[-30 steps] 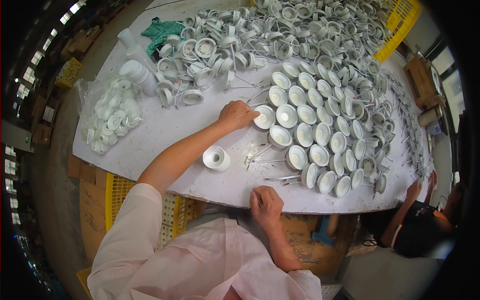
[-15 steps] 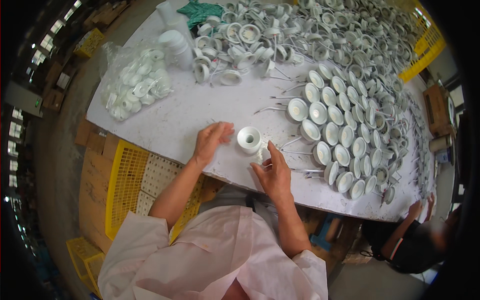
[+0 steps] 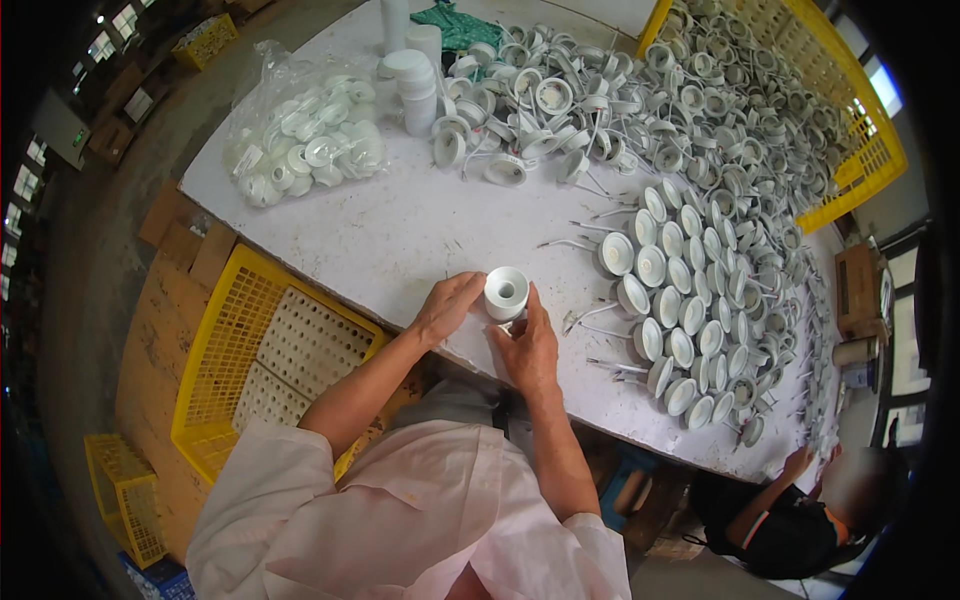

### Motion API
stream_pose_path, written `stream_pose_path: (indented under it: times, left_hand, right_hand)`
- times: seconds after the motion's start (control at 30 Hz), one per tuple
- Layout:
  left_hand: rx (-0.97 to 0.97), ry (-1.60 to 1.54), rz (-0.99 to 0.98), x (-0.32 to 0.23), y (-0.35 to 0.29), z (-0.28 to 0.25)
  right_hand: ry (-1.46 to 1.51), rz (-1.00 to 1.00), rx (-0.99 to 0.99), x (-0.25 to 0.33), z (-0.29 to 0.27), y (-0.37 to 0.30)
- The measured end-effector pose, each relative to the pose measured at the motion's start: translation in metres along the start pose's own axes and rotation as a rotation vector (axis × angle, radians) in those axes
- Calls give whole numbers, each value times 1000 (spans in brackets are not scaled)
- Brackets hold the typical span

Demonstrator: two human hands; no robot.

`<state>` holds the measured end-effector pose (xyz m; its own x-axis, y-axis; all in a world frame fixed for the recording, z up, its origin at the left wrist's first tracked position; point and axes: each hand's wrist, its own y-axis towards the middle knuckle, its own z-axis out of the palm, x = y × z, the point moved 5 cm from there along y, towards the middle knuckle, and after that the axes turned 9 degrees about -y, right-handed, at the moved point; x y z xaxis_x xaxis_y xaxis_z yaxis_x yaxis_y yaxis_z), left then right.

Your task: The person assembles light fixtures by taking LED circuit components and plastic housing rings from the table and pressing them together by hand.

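Observation:
A white round cup-shaped part (image 3: 507, 288) with a hole in its middle stands upright near the table's front edge. My left hand (image 3: 447, 308) presses its fingertips against the left side, the fingers held together. From the right, my right hand (image 3: 530, 352) curls round the lower part, index finger along the side and thumb in front. The bottom of the part is partly hidden by the fingers. Right of my hands lie several rows of white round lamp housings (image 3: 650, 265), dished faces up, with wires toward me.
A large heap of white ring-shaped fittings (image 3: 600, 110) covers the back right, by a yellow crate (image 3: 880, 165). A clear bag of white discs (image 3: 310, 140) and stacked white cylinders (image 3: 415, 90) stand back left. A yellow basket (image 3: 215, 375) sits below left; another person (image 3: 790, 515) is at right.
Both hands have closed in on the white cup-shaped part from either side; before, they were apart from it with fingers spread. The view has shifted slightly.

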<state>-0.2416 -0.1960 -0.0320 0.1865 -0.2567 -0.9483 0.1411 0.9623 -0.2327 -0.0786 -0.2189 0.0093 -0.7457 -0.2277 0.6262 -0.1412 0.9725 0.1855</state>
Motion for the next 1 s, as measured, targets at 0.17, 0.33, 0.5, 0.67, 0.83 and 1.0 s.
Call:
stream_pose_path:
  times: [0.17,0.33,0.5,0.67,0.83,1.0]
  left_hand:
    - [-126,-74,2,-10,-12,-22]
    - [-118,-75,20,-18,-7,-37]
    - [-70,-93,-9,-8,-8,-29]
    - [-77,-103,-4,-7,-10,-30]
    - [-183,-119,107,-31,-17,-29]
    - [-150,-17,121,-70,-27,-11]
  right_hand:
    - [42,72,178,11,-14,2]
    - [-32,-86,-16,29,-31,18]
    - [-169,-144,23,41,-29,36]
    - [-188,-157,12,44,-30,37]
    - [-84,-233,-139,46,-40,36]
    - [232,-79,-70,48,-50,33]
